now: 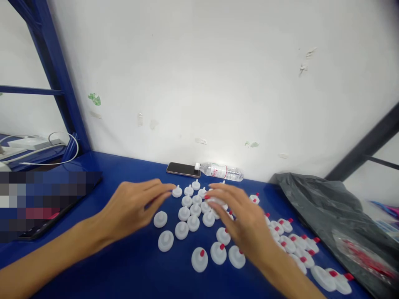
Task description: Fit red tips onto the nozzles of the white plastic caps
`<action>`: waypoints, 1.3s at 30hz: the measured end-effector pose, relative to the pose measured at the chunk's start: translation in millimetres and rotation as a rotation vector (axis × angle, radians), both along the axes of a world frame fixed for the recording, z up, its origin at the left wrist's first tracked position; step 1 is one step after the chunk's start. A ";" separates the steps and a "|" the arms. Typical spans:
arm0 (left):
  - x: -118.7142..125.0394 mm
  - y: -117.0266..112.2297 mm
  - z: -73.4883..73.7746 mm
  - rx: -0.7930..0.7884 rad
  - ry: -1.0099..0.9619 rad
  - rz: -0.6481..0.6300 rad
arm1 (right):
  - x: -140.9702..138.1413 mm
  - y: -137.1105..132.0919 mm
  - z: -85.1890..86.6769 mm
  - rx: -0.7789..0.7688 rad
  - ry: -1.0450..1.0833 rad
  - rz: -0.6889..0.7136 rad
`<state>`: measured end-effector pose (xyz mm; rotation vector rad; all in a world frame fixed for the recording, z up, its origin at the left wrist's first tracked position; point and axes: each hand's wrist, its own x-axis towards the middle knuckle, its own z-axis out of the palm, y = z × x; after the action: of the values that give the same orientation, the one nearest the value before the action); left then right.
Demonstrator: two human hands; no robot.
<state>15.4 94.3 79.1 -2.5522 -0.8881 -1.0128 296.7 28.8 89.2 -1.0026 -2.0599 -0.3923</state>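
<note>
My left hand stretches over the blue table, thumb and fingers apart. Its fingertips are right beside a white round disc with an upright spout; whether they touch it I cannot tell. Between the thumb and fingers of my right hand is a white disc with a red tip, partly hidden by the fingers. Several uncapped white discs stand in loose rows between my hands. White discs with red caps on their spouts lie in front of and beyond my right hand.
At the wall lie a phone and a clear water bottle. A dark grey plastic bag covers the right side, with a clear bag of red pieces on it. A blue metal frame stands at left.
</note>
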 end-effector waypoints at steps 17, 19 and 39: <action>-23.9 29.6 -4.0 -0.377 0.266 0.160 | 80.1 42.0 -4.6 -0.470 -0.003 -0.335; -25.7 31.1 -7.2 -0.377 0.261 0.163 | 80.2 42.9 -5.7 -0.461 -0.002 -0.332; -21.6 28.3 -5.2 -0.404 0.241 0.159 | 82.4 48.1 -11.7 -0.620 0.038 -0.356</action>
<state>-6.2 122.6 73.9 -2.7853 -1.3074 -0.5043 379.0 76.9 77.4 -1.7396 -2.0046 0.1090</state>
